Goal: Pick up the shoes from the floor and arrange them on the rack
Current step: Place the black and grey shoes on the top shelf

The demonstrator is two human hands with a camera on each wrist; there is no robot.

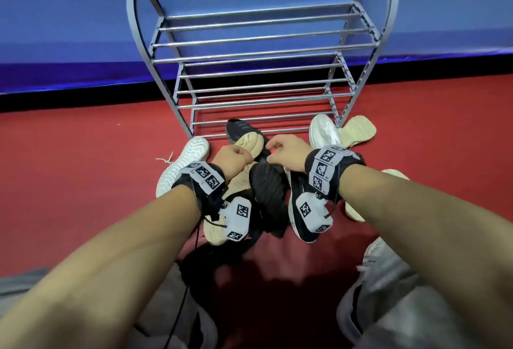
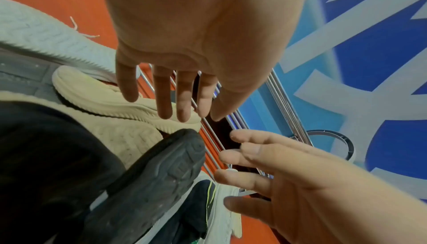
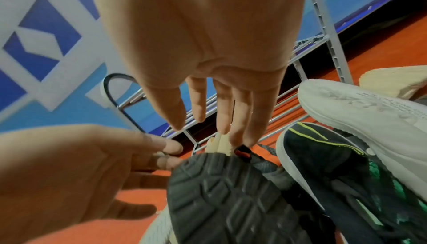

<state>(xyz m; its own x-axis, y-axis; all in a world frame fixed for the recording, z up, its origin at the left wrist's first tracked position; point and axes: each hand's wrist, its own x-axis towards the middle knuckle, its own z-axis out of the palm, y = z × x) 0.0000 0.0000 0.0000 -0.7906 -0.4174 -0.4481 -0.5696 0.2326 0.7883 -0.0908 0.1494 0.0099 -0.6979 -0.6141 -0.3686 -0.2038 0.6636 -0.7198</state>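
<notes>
Shoes (image 1: pixel 266 190) heaped under both hands — right hand (image 1: pixel 286 154) touching one.

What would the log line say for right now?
rack: no shoes yet | shoes: piled on floor | left hand: open, over beige shoe | right hand: open, reaching at black shoe

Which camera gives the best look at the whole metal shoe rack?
The head view: the shoe rack shows whole, every tier bare, both looped ends visible. The left wrist view catches only some bars and one loop behind the fingers; the right wrist view shows a loop, some bars and an upright.
</notes>
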